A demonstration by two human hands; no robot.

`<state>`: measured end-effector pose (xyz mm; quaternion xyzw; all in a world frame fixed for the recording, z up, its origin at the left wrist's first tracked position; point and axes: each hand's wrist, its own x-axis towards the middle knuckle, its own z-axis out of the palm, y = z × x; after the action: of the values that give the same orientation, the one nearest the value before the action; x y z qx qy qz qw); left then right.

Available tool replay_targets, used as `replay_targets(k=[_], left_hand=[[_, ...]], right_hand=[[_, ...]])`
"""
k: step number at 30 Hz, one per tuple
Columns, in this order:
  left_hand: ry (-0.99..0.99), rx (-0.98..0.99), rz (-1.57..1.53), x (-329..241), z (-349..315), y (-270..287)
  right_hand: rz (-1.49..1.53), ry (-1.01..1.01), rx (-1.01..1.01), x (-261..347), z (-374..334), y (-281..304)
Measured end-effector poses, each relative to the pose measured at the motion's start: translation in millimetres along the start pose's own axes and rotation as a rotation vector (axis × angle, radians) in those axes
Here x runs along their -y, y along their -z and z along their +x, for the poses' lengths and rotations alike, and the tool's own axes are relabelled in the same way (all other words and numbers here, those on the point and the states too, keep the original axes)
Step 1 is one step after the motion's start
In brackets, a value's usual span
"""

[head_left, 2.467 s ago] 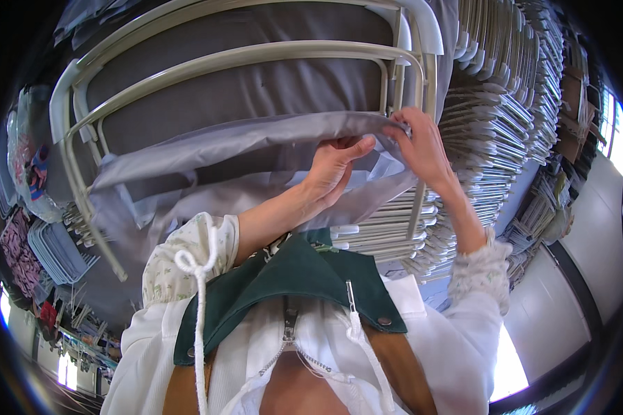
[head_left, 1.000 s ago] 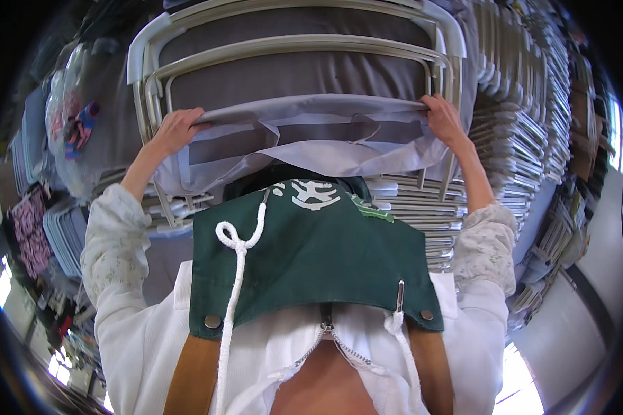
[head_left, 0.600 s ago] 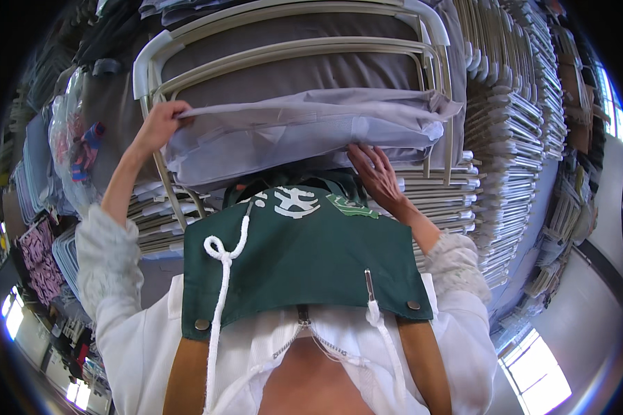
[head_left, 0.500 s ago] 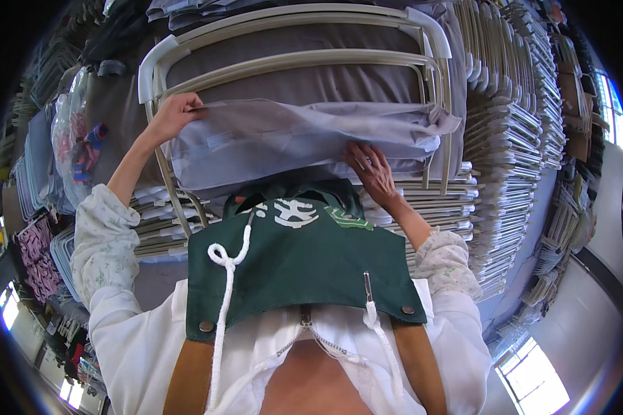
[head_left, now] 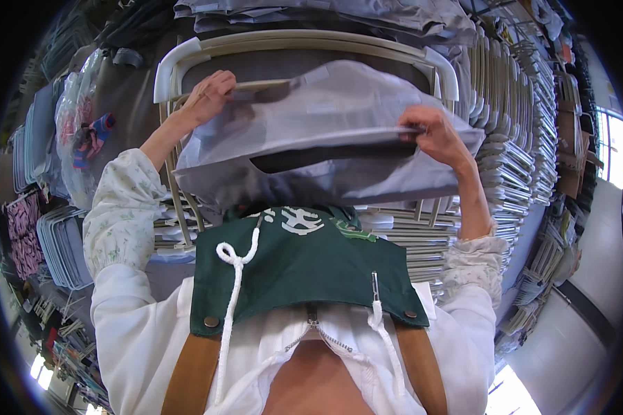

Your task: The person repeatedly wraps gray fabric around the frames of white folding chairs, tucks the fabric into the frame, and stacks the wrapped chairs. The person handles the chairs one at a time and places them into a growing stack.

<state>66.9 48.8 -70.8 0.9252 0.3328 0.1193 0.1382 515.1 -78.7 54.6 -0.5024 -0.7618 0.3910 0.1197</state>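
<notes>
A grey fabric cover (head_left: 332,104) lies across a beige metal tube frame (head_left: 311,43) with white plastic corners. My left hand (head_left: 212,95) is closed on the cover's upper left edge, close to a frame bar. On the right, my right hand (head_left: 432,135) grips the cover by its raised edge. Between the hands the cloth bulges upward, and a dark slot-like opening shows along its near side. The cover hides most of the frame's middle; frame legs stick out below it at left and right.
Stacks of folded metal frames (head_left: 509,173) stand at the right, and more lie under the work. Folded grey cloth (head_left: 325,12) is piled at the far side. At left are a clear plastic bag (head_left: 73,131), a red and blue cloth (head_left: 93,142) and stacked blue-grey frames (head_left: 62,245).
Both hands have moved away from me, the right one also upward and rightward, going from lying on the cloth to gripping it. The cover has been lifted and spread, showing the dark opening.
</notes>
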Motion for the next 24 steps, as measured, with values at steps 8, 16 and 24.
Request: replay_targets(k=[8,16,24], left_hand=[[0.047,-0.128,0.008,-15.8,-2.9,-9.2],[-0.058,-0.344,0.109,-42.5,-6.0,9.7],[-0.133,-0.458,0.215,-57.5,-11.4,9.5]], right_hand=[[0.270,-0.208,0.176,-48.3,30.9,-28.8],[-0.537,-0.300,0.675,-19.9,73.7,-25.4],[0.443,0.144,0.394,-24.4,197.0,-62.9]])
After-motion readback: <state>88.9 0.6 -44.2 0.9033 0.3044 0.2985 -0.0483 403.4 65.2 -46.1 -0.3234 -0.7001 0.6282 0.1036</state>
